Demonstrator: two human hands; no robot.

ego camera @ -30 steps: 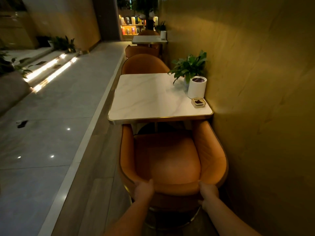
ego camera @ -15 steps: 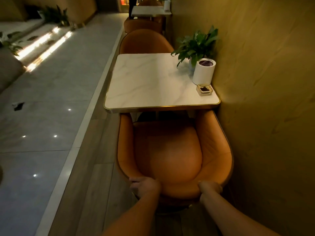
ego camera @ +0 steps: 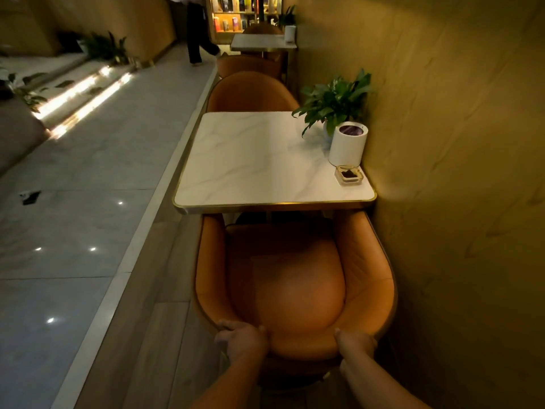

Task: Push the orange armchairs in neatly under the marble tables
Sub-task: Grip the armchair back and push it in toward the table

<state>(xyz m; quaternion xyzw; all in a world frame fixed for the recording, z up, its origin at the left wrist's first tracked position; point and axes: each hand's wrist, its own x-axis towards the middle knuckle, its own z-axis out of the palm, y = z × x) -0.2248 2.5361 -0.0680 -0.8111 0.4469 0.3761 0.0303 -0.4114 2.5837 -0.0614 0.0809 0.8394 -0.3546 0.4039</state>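
Gripping the backrest rim of the orange armchair, the left hand is seen at 7 o'clock of the seat and the right hand at 5 o'clock. The fingers of each are curled and clamped over the padded edge. The armchair's front is tucked under the near edge of the marble tabletop. At 2 o'clock on the tabletop, a potted plant, a white cylinder and a glass ashtray are lined along the wall. A second orange armchair is set at 12 o'clock, beyond the tabletop. A person's legs are seen farther off at 11 o'clock.
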